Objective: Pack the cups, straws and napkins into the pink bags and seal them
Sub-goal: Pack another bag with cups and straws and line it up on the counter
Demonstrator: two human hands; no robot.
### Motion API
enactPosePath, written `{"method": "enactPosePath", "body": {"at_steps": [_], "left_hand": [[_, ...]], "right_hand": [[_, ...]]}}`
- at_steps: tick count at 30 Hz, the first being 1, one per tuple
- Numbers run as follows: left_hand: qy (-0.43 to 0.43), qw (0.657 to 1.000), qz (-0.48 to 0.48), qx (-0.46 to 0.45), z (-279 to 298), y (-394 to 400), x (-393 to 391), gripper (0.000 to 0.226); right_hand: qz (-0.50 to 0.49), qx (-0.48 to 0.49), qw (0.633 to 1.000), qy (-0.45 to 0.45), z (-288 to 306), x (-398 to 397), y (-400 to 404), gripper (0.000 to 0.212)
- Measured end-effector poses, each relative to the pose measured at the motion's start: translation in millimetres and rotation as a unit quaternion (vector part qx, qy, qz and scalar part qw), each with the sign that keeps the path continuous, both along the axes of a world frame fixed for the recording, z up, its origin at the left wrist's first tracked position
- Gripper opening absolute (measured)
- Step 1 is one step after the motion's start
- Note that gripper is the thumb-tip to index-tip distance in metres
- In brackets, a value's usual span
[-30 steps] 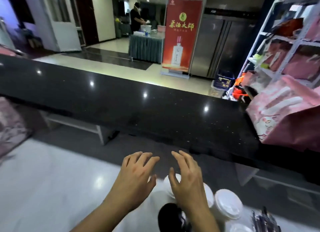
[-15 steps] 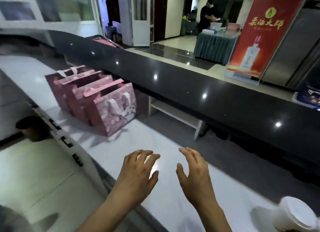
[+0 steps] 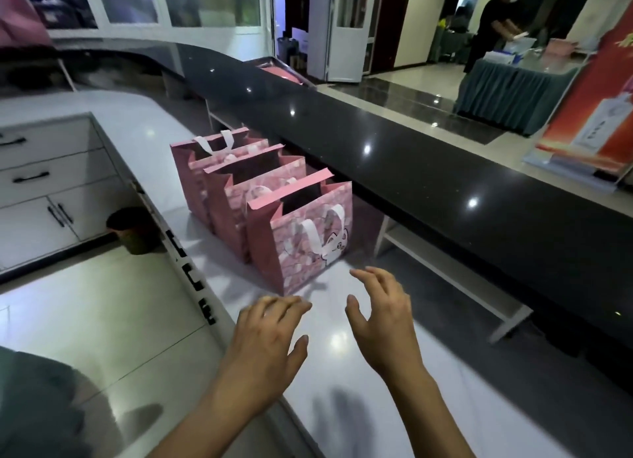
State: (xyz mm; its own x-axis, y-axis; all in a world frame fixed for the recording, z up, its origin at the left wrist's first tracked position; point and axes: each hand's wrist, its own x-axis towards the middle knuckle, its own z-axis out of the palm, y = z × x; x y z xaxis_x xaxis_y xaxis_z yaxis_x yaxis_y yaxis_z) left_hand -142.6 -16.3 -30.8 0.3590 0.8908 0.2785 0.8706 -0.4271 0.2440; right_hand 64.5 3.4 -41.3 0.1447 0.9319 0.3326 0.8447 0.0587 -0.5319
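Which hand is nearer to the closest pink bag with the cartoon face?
Right. The right hand has fingertips just short of the nearest pink bag, at its lower right corner; the left hand hovers lower, further back.

The pink bags (image 3: 301,242) look like printed paper with a faint sheen and carry flat white ribbon handles (image 3: 313,233). The white counter (image 3: 342,341) is smooth and glossy, mirroring a ceiling light. The raised black ledge (image 3: 428,183) is polished, speckled stone. The floor tiles (image 3: 102,320) shine.
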Motion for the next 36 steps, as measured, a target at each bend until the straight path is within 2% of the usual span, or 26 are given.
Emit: {"method": "enactPosePath", "body": {"at_steps": [5,11,16,18,21,26,29,32,33,36], "left_hand": [[0.016,1.000,0.014,0.008,15.9,83.4,-8.3,0.049],[-0.002,1.000,0.021,0.015,23.2,151.3,-8.4,0.053],[-0.011,0.999,0.001,-0.044,19.1,183.1,-17.1,0.055],[-0.014,0.999,-0.004,-0.040,17.0,189.7,-22.9,0.055],[-0.025,0.999,-0.011,-0.018,13.5,193.2,-31.4,0.049],[-0.027,1.000,0.007,-0.006,10.3,198.6,-46.6,0.036],[-0.042,0.998,0.048,0.007,14.7,202.4,-54.5,0.027],[-0.042,0.997,0.068,-0.008,19.7,205.7,-63.4,0.026],[-0.036,0.997,0.063,-0.015,20.0,205.2,-65.7,0.022],[-0.046,0.998,0.037,-0.023,17.1,200.0,-70.9,0.006]], "right_hand": [[0.022,0.024,0.999,-0.012,3.6,-5.8,97.9,0.031],[0.037,0.039,0.995,-0.082,19.8,-12.2,192.5,0.030],[0.058,-0.035,0.978,-0.195,33.3,-19.7,245.3,0.048],[0.039,-0.087,0.968,-0.231,37.8,-17.5,254.1,0.055],[-0.014,-0.128,0.958,-0.257,40.7,-11.5,251.6,0.052],[-0.111,-0.153,0.955,-0.228,47.3,-8.6,221.5,0.047],[-0.150,-0.182,0.955,-0.181,55.0,-12.9,196.6,0.035],[-0.193,-0.190,0.954,-0.128,58.2,-22.6,166.2,0.021],[-0.207,-0.190,0.954,-0.105,57.3,-25.6,156.0,0.021],[-0.236,-0.186,0.953,-0.038,52.3,-33.3,127.6,0.041]]}}
